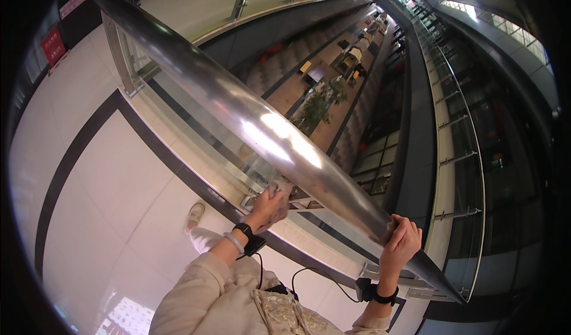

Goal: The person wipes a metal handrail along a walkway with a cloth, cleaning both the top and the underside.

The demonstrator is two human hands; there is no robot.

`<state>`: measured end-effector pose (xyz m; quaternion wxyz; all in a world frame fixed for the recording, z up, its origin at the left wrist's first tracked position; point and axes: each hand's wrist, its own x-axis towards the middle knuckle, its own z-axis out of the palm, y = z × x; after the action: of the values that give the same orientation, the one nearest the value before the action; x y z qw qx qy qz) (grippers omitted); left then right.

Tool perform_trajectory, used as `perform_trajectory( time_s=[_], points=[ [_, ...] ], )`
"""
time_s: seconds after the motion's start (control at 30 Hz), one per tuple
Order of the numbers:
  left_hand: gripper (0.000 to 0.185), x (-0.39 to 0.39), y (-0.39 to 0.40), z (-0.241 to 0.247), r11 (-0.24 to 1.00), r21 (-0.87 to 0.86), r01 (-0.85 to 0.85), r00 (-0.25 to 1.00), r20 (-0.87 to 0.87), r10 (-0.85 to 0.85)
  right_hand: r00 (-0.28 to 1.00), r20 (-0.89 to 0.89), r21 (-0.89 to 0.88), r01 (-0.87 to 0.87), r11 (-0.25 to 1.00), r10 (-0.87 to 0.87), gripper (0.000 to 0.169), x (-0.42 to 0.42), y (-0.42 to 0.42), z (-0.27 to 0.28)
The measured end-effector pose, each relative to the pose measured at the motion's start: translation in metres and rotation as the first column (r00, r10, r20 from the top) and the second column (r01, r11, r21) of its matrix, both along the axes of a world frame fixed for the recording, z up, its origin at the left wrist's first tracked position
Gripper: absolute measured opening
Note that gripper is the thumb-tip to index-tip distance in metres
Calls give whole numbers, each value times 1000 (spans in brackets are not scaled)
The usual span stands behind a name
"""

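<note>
A thick, polished metal handrail [214, 89] runs diagonally across the head view, from upper left to lower right. My right hand [403, 240] is wrapped over its lower right part, fingers curled around the far side. Below the rail, on the near side of the glass panel [263, 174], my left hand [266, 208] is closed on a crumpled greyish cloth [280, 208]. Its fingertips are partly hidden by the cloth and blur. Both wrists wear black straps with small devices, and a pale bangle [234, 242] circles my left wrist.
Beyond the rail lies a deep atrium with plants [319, 105] and furniture on a lower floor. A metal post [120, 54] supports the railing at left. Cables [308, 270] hang near my waist. Pale floor tiles [102, 170] with a dark border extend leftward.
</note>
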<state>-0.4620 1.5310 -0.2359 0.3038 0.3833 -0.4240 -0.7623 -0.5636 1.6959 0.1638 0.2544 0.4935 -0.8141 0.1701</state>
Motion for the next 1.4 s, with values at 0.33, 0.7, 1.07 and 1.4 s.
perform_trajectory(
  time_s=[0.33,0.7,1.07,1.4],
  points=[
    [48,14,-16,104,759,-570,315,948,231,-220,998,38,17,50,999,-51,35,-3,11,-5],
    [40,-10,-8,29,879,-442,177,976,197,-97,999,32,3,18,1000,-18,36,-3,4,-5],
    [58,-22,15,-47,900,-386,200,917,398,-33,1000,9,1,-11,1000,11,34,1,-1,2],
    [59,-67,127,73,972,-120,-200,978,-80,192,1000,5,-37,2,999,-2,29,-7,8,-4]
  ],
)
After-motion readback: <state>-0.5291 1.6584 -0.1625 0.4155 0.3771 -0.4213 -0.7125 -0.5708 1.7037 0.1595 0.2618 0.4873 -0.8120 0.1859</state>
